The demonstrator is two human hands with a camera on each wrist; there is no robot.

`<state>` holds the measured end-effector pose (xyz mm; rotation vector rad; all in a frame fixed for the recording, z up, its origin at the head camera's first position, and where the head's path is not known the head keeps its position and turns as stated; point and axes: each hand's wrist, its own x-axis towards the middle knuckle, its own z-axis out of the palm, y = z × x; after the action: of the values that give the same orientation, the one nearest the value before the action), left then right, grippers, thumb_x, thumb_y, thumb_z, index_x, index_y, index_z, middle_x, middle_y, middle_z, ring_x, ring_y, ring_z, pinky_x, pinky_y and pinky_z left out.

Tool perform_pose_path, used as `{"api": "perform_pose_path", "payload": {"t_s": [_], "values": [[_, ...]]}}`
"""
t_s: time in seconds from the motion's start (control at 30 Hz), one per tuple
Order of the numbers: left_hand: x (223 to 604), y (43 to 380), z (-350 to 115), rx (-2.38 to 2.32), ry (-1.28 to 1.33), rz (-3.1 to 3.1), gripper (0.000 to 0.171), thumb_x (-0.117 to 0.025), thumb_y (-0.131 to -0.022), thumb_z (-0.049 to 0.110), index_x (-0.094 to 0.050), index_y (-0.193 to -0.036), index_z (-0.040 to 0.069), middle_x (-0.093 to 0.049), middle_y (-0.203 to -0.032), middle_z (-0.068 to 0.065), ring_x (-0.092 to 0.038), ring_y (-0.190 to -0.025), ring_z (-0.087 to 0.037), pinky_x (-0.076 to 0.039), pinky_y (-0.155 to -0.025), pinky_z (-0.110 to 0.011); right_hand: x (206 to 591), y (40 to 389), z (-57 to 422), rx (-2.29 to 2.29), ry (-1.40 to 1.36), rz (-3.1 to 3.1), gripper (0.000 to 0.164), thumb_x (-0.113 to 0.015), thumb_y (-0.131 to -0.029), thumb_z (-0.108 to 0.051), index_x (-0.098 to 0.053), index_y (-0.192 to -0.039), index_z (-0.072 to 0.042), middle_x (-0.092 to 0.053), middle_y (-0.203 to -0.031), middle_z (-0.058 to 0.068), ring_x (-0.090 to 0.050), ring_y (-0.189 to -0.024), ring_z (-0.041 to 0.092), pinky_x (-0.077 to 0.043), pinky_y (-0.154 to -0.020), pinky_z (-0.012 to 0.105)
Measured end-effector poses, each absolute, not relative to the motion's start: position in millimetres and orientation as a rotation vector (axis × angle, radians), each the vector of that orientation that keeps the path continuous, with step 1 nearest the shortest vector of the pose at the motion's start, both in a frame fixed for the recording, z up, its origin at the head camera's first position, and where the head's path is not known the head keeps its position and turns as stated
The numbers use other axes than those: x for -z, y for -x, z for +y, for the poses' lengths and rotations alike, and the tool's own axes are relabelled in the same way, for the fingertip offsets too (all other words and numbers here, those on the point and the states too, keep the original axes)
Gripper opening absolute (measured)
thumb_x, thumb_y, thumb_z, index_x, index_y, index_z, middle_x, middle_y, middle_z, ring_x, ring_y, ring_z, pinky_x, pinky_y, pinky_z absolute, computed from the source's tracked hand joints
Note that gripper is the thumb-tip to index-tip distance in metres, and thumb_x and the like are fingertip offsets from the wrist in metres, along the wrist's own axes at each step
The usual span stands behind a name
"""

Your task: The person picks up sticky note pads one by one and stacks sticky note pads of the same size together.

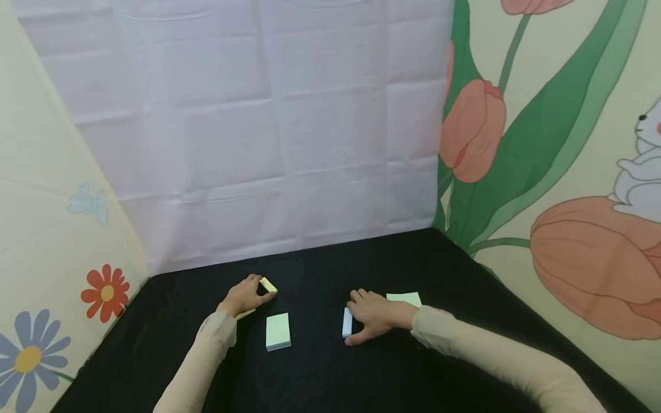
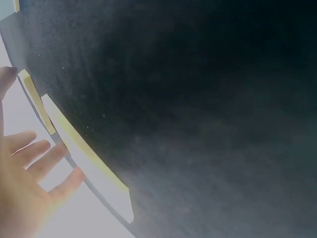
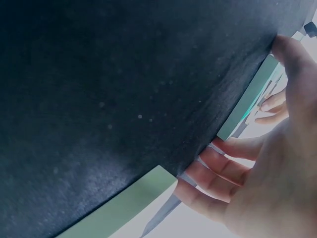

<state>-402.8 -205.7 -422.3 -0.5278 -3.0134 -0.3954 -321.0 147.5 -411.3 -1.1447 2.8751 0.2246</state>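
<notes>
My left hand [image 1: 245,295] is at the left side of the black table, holding a small yellow sticky note pad [image 1: 268,285] between thumb and fingers. Its thumb [image 2: 7,79] is at one end of that pad in the left wrist view. Another yellow pad [image 1: 245,314] lies by this wrist, partly hidden. To the right, my right hand [image 1: 374,312] spans a light blue sticky note pad [image 1: 347,323], thumb at the near end and fingers at the far end. Behind the right wrist lies a pale green pad [image 1: 405,298], partly covered in the head view.
A thick pale green pad [image 1: 278,331] lies on the black tablecloth [image 1: 310,378] between the two hands, closer to the left. A white cloth [image 1: 268,143] hangs behind the table, and flower-printed sheets [image 1: 516,172] stand at both sides.
</notes>
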Motion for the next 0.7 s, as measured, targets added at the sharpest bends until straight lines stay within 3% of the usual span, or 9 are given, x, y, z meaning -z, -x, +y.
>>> {"api": "perform_pose_path", "payload": {"t_s": [0.47, 0.7], "values": [[419.6, 406.0, -198.3, 0.304, 0.490, -3.053, 0.073, -0.062, -0.093, 0.047, -0.048, -0.137, -0.010, -0.049, -0.138, -0.029, -0.047, -0.124, -0.045, -0.039, -0.095, -0.064, 408.8, 321.2, 146.0, -0.233, 1.117, 2.852, 0.081, -0.055, -0.083, -0.077, -0.058, -0.121, -0.005, -0.042, -0.099, 0.002, -0.039, -0.088, 0.016, -0.037, -0.074, 0.030], [417.7, 406.0, -196.7, 0.268, 0.476, -3.070, 0.064, -0.061, -0.094, 0.046, -0.056, -0.129, -0.007, -0.057, -0.126, -0.023, -0.052, -0.113, -0.039, -0.040, -0.091, -0.062, 407.6, 322.0, 146.9, -0.229, 1.142, 2.846, 0.082, -0.054, -0.084, -0.077, -0.057, -0.122, -0.005, -0.042, -0.100, 0.003, -0.039, -0.088, 0.016, -0.037, -0.073, 0.030]]}}
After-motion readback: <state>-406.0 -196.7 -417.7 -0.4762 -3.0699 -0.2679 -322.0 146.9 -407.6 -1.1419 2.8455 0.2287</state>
